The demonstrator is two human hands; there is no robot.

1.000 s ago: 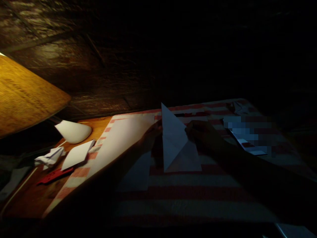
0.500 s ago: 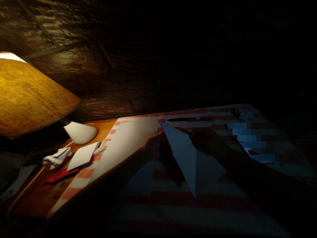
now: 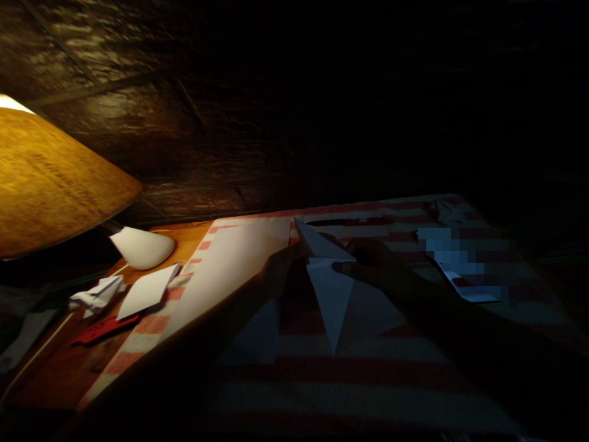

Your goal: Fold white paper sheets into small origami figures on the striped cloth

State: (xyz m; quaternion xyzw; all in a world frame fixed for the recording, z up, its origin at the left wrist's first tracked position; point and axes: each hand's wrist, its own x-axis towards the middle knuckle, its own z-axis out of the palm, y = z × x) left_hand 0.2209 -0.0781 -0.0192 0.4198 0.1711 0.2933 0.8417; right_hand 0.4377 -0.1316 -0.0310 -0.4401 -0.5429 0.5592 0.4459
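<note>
A white sheet of paper folded into a pointed shape [image 3: 340,294] lies on the red-and-white striped cloth [image 3: 322,380], its tip toward me. My left hand [image 3: 280,270] grips its left edge near the top fold. My right hand [image 3: 372,267] rests on the paper's upper part with fingers pressed down along a fold. Both hands are very dark silhouettes, and the fingers are hard to make out.
A glowing orange lampshade [image 3: 50,184] stands at the left. On the wooden table [image 3: 59,368] lie a white curved paper [image 3: 142,247], a crumpled paper [image 3: 94,294], a white card [image 3: 147,291] and a red strip [image 3: 103,328]. A flat white sheet [image 3: 230,264] lies beside my left arm.
The folded paper stood upright, then was laid down and turned so its point faces me. Both hands stayed on it.
</note>
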